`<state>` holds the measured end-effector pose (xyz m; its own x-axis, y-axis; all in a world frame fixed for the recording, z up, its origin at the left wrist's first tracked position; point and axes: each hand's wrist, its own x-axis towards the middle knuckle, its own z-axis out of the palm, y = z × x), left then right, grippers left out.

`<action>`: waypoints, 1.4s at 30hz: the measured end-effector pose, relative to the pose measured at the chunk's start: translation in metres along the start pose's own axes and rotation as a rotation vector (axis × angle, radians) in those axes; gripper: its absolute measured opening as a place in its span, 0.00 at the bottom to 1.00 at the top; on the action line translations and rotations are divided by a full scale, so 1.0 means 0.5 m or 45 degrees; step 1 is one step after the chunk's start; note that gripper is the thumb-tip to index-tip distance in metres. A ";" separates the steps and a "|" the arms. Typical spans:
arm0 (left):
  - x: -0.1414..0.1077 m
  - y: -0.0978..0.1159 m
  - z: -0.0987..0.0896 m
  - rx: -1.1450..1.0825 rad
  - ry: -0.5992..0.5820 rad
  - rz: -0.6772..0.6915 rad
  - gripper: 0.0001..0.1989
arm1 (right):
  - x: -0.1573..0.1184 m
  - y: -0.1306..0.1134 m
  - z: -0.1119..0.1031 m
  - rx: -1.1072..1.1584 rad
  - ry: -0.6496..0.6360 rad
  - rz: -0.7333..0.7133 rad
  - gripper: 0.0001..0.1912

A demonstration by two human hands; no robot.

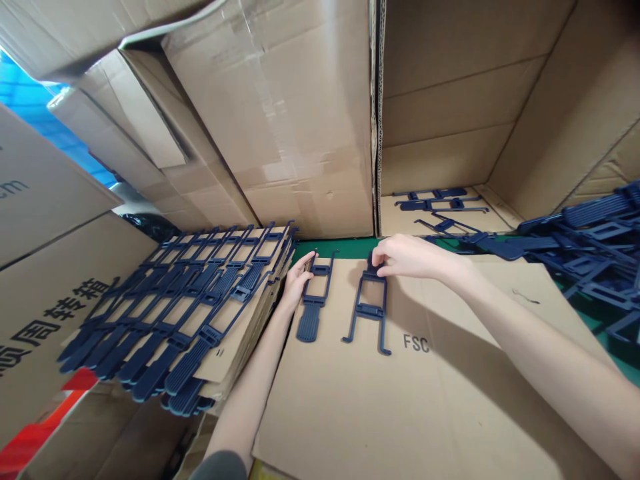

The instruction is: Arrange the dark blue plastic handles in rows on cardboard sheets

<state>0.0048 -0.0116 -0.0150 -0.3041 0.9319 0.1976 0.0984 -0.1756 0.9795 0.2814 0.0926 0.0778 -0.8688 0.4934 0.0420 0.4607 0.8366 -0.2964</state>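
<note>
Two dark blue plastic frames lie side by side on a cardboard sheet [450, 407] printed "FSC". My left hand [299, 280] is at the upper left edge of the left frame [311, 312], its fingers and thumb closed on that side. The left frame's ribbed paddle points toward me. My right hand [395, 257] pinches the far end of the right frame [371, 310], whose two hooked legs point toward me.
Left of the sheet, a cardboard stack [227, 360] bears rows of similar frames [185, 313]. An open carton [450, 100] at the back right holds several more. A heap of frames [600, 247] lies at the right, over a green surface [343, 249].
</note>
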 end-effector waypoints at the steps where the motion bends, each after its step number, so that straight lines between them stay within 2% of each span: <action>1: 0.000 0.000 0.000 0.001 0.002 0.006 0.29 | 0.000 -0.001 0.009 -0.034 -0.030 0.022 0.08; 6: 0.001 0.001 0.000 0.009 0.013 0.038 0.27 | 0.006 -0.025 0.053 -0.230 -0.016 0.018 0.18; 11: 0.002 -0.005 0.001 0.020 0.021 0.068 0.25 | 0.012 -0.028 0.077 -0.227 0.057 -0.338 0.28; 13: 0.001 -0.006 0.002 0.028 0.019 0.075 0.25 | 0.015 -0.027 0.086 -0.170 0.041 -0.346 0.25; 15: 0.001 -0.007 0.002 0.036 0.011 0.079 0.24 | 0.019 -0.026 0.092 -0.123 0.045 -0.311 0.17; 18: 0.001 -0.007 0.001 0.044 -0.003 0.082 0.24 | 0.024 -0.022 0.087 -0.131 0.076 -0.351 0.10; 22: 0.003 -0.009 -0.003 0.051 -0.007 0.078 0.23 | 0.014 -0.010 0.042 -0.099 0.191 -0.349 0.07; 26: 0.004 -0.008 -0.005 0.061 -0.013 0.072 0.23 | -0.008 -0.008 -0.008 0.026 0.326 -0.143 0.04; 29: 0.002 -0.005 -0.003 0.075 -0.014 0.074 0.23 | -0.020 -0.024 -0.020 0.035 0.254 -0.075 0.12; 33: -0.002 0.000 0.000 0.097 -0.014 0.071 0.22 | -0.022 -0.049 -0.008 0.274 -0.141 -0.228 0.15; 35: -0.002 0.001 0.000 0.109 -0.010 0.069 0.22 | -0.016 -0.051 0.001 0.399 -0.240 -0.301 0.13; 37: -0.002 0.001 0.000 0.117 -0.004 0.070 0.22 | -0.010 -0.045 0.009 0.380 -0.173 -0.306 0.10; 39: -0.001 0.001 0.000 0.121 -0.002 0.072 0.22 | -0.003 -0.033 0.020 0.243 -0.069 -0.263 0.09; 42: 0.000 0.001 0.000 0.127 -0.005 0.080 0.22 | 0.005 -0.020 0.040 0.064 -0.011 -0.214 0.15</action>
<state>0.0050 -0.0117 -0.0147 -0.2909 0.9213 0.2582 0.2113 -0.2014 0.9565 0.2709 0.0806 0.0618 -0.9343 0.3457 0.0870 0.2998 0.8940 -0.3330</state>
